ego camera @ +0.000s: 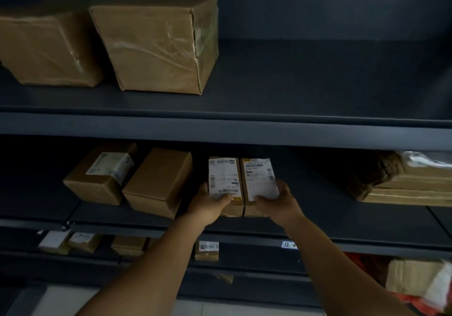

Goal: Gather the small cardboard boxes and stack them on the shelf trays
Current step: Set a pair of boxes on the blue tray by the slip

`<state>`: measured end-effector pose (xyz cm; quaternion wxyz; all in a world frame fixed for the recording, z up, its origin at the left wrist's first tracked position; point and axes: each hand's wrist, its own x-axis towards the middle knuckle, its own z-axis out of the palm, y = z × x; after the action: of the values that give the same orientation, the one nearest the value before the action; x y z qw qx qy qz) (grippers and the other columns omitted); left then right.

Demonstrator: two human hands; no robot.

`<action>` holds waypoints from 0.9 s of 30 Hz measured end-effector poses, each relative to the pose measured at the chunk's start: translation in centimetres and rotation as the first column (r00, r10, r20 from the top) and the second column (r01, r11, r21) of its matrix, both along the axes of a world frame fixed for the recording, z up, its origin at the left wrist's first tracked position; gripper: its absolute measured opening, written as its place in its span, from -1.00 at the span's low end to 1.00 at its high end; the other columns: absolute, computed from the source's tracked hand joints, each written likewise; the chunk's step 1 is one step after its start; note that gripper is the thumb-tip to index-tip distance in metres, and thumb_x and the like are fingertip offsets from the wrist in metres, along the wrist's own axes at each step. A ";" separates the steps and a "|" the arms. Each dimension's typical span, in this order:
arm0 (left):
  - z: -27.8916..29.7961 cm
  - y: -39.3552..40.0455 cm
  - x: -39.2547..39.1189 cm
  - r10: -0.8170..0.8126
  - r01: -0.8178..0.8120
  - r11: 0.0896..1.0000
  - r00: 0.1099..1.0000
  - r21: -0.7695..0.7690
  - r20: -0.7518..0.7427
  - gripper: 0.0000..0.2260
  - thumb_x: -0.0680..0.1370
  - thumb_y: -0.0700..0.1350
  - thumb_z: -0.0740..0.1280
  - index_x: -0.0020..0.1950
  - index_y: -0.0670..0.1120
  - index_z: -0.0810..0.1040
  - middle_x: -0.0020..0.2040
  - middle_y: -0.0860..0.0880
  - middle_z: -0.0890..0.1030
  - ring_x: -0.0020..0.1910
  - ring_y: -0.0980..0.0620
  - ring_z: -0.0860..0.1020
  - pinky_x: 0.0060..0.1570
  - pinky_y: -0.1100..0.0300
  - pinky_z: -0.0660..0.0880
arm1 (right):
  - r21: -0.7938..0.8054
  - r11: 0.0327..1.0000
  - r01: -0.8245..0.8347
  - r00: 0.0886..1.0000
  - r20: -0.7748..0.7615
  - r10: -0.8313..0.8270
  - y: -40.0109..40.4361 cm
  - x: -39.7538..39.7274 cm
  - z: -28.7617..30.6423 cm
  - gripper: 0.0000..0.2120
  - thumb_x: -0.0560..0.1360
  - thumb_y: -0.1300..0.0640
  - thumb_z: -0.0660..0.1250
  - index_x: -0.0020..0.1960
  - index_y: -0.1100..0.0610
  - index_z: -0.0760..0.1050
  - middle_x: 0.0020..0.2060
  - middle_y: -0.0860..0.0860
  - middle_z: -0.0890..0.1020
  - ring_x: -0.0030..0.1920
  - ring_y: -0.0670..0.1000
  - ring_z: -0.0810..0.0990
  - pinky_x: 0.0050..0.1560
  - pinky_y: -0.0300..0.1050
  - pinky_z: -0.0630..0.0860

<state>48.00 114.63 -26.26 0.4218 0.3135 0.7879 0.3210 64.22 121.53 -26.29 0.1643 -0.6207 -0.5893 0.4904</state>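
Two small cardboard boxes with white shipping labels sit side by side on the middle shelf tray point(318, 220). My left hand point(208, 205) grips the near end of the left labelled box point(223, 176), thumb on its top. My right hand point(276, 204) grips the near end of the right labelled box point(259, 176) in the same way. The two boxes touch along their long sides. To their left on the same tray lie a plain brown box point(159, 181) and a labelled brown box point(102, 173).
Two large taped cartons point(156, 44) point(46, 46) stand on the upper shelf, with bare shelf to their right. A stack of flat parcels point(403, 183) lies at the middle shelf's right. Several small boxes point(206, 251) sit on the lower shelf; crumpled parcels point(415, 279) lie lower right.
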 end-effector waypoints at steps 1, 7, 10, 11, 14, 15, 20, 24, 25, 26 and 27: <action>0.3 -0.1 0.2 0.021 -0.021 1.000 1.000 0.019 0.023 -0.54 0.53 0.01 0.35 0.39 0.02 0.33 0.29 0.02 0.52 0.18 0.03 0.50 0.04 0.21 0.36 | -0.011 1.000 0.016 0.998 -0.052 -0.017 0.0 0.1 -0.1 -0.43 0.46 0.22 0.36 0.40 0.07 0.21 0.23 0.06 0.49 0.21 0.08 0.50 0.08 -0.10 0.49; 2.0 -1.0 0.8 0.129 -0.147 0.981 0.982 0.128 0.140 -0.40 0.54 -0.13 0.35 0.51 0.04 0.16 0.36 -0.01 0.46 0.30 -0.03 0.44 0.07 0.20 0.35 | 0.038 0.996 0.079 0.958 -0.278 -0.065 0.2 0.6 -0.5 -0.46 0.52 0.28 0.29 0.41 -0.01 0.21 0.17 -0.02 0.46 0.07 -0.02 0.44 -0.15 -0.27 0.43; 3.1 -1.7 0.8 0.136 -0.156 0.972 0.983 0.174 0.124 -0.38 0.54 -0.17 0.34 0.51 0.06 0.13 0.37 0.00 0.45 0.33 -0.02 0.42 0.08 0.20 0.32 | 0.064 0.991 0.118 0.932 -0.351 -0.088 0.2 0.5 -0.2 -0.50 0.53 0.20 0.28 0.39 -0.11 0.23 0.26 0.00 0.42 0.16 0.02 0.46 0.04 -0.12 0.50; 3.5 -2.0 0.8 0.139 -0.159 0.969 0.984 0.188 0.115 -0.38 0.54 -0.16 0.35 0.51 0.08 0.12 0.37 0.01 0.45 0.33 -0.02 0.41 0.09 0.19 0.33 | 0.068 0.990 0.120 0.924 -0.371 -0.086 0.1 0.4 0.1 -0.49 0.53 0.17 0.29 0.38 -0.16 0.23 0.28 0.02 0.40 0.20 0.05 0.46 0.15 0.00 0.50; 4.6 -3.4 0.7 0.162 -0.183 0.958 0.980 0.220 0.111 -0.37 0.54 -0.12 0.35 0.51 0.11 0.12 0.36 0.04 0.44 0.33 -0.02 0.41 0.10 0.17 0.32 | 0.075 0.991 0.108 0.905 -0.420 -0.067 -0.7 -0.3 0.9 -0.51 0.52 0.14 0.28 0.33 -0.25 0.25 0.29 0.03 0.37 0.21 0.08 0.46 0.22 0.18 0.49; 5.0 -3.9 0.6 0.170 -0.194 0.953 0.978 0.231 0.123 -0.38 0.54 -0.11 0.35 0.51 0.11 0.11 0.36 0.04 0.44 0.34 -0.02 0.40 0.12 0.16 0.31 | 0.082 0.991 0.105 0.900 -0.431 -0.060 -1.0 -0.5 1.3 -0.51 0.51 0.12 0.27 0.33 -0.27 0.25 0.29 0.02 0.37 0.20 0.08 0.47 0.20 0.19 0.50; 6.9 -7.3 -0.9 0.214 -0.252 0.923 0.964 0.291 0.157 -0.37 0.55 -0.03 0.33 0.52 0.15 0.08 0.38 0.03 0.43 0.30 0.03 0.41 0.23 0.07 0.32 | 0.108 0.987 0.117 0.862 -0.505 -0.047 -3.4 -2.8 3.2 -0.52 0.47 0.06 0.28 0.32 -0.28 0.28 0.27 0.01 0.40 0.18 0.08 0.49 0.19 0.19 0.50; 8.6 -11.3 -3.3 0.283 -0.322 0.875 0.946 0.362 0.157 -0.45 0.55 0.04 0.31 0.50 0.17 0.18 0.29 0.07 0.47 0.14 0.12 0.43 0.09 0.17 0.31 | 0.121 0.990 0.075 0.831 -0.557 0.005 -6.4 -6.0 4.9 -0.59 0.44 -0.02 0.32 0.25 -0.26 0.35 0.24 0.00 0.45 0.17 0.06 0.52 0.19 0.15 0.51; 8.9 -12.5 -4.1 0.301 -0.339 0.861 0.941 0.379 0.157 -0.48 0.56 0.04 0.30 0.49 0.17 0.21 0.26 0.09 0.49 0.10 0.13 0.43 0.07 0.18 0.31 | 0.125 0.991 0.052 0.822 -0.568 0.029 -7.4 -7.0 5.4 -0.62 0.47 0.00 0.32 0.24 -0.24 0.36 0.23 0.01 0.46 0.15 0.05 0.53 0.19 0.13 0.51; 9.1 -13.8 -5.0 0.322 -0.359 0.846 0.933 0.394 0.159 -0.50 0.56 0.05 0.29 0.48 0.16 0.23 0.24 0.10 0.49 0.08 0.15 0.43 0.07 0.19 0.31 | 0.128 0.991 0.028 0.812 -0.581 0.052 -8.4 -8.0 5.7 -0.65 0.49 0.02 0.32 0.23 -0.22 0.36 0.22 0.02 0.48 0.14 0.04 0.54 0.19 0.11 0.52; 9.4 -15.3 -5.8 0.349 -0.384 0.828 0.923 0.410 0.160 -0.50 0.56 0.04 0.29 0.48 0.15 0.25 0.23 0.10 0.50 0.07 0.15 0.44 0.06 0.20 0.31 | 0.137 0.991 0.003 0.801 -0.593 0.080 -9.7 -9.1 6.2 -0.67 0.51 0.03 0.32 0.22 -0.20 0.37 0.20 0.02 0.50 0.13 0.03 0.55 0.19 0.08 0.52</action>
<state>42.20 99.35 -16.87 0.3023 0.2295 0.7249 0.5749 55.08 111.86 -20.08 0.3718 -0.4107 -0.5510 0.6241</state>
